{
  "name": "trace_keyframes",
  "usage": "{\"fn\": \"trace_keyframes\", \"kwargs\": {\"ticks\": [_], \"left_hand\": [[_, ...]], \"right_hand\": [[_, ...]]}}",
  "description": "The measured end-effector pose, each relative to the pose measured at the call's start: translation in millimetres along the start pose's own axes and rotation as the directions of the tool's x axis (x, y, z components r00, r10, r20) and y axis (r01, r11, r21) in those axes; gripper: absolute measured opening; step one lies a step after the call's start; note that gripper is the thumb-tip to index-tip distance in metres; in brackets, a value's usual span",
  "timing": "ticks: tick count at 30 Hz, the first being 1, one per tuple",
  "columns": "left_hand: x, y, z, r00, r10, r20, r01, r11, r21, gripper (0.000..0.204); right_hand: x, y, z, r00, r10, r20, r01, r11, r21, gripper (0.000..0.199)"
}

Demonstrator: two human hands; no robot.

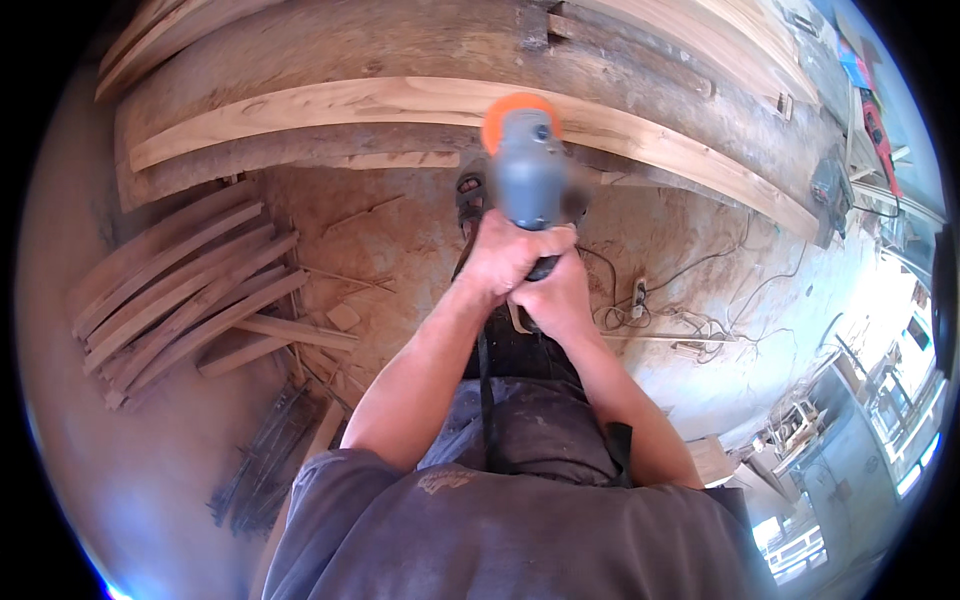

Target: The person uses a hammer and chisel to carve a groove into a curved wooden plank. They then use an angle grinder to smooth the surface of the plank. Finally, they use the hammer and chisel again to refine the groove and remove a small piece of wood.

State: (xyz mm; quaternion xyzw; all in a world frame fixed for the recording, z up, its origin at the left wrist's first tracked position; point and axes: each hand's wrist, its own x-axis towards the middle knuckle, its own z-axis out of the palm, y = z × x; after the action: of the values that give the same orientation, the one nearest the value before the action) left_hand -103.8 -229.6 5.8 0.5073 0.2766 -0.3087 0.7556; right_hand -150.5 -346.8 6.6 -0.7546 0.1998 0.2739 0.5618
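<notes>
Both of my hands are wrapped around a grey disc sander (530, 175), which is slightly blurred. Its round orange disc (512, 108) overlaps a long pale wooden plank (330, 112) on the workbench; whether it touches the wood I cannot tell. My left hand (505, 252) is closed around the body's near end. Just below and to the right, my right hand (560, 292) is closed around the dark rear grip, and the fingers of both hands overlap. The plank runs from left to right across the bench and looks bent in this view.
The worn wooden bench (330, 45) spans the far side, with more boards along its back. Curved wood pieces (190, 290) are stacked on the floor at left, near dark thin rods (262, 460). Cables (690, 330) lie at right. A red power tool (880, 145) sits far right.
</notes>
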Motion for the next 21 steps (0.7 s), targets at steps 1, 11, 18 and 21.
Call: {"fn": "trace_keyframes", "kwargs": {"ticks": [1,11,18,21], "left_hand": [[1,-3,-10,0.999,-0.036,-0.029,0.035,0.999,-0.023,0.022],[1,-18,3,0.995,-0.09,0.053,0.083,0.989,0.122,0.033],[-12,-8,-17,0.998,-0.063,0.011,0.064,0.996,-0.069,0.033],[-6,-21,1,0.999,0.0,0.045,0.001,1.0,-0.016,0.033]], "right_hand": [[1,-3,7,1.0,0.001,0.027,-0.001,1.0,-0.015,0.056],[-15,11,-4,0.992,0.126,-0.028,-0.123,0.988,0.089,0.068],[-14,-3,12,0.997,0.072,0.008,-0.071,0.996,-0.061,0.066],[-17,11,2,0.997,0.08,-0.013,-0.08,0.997,-0.003,0.071]]}}
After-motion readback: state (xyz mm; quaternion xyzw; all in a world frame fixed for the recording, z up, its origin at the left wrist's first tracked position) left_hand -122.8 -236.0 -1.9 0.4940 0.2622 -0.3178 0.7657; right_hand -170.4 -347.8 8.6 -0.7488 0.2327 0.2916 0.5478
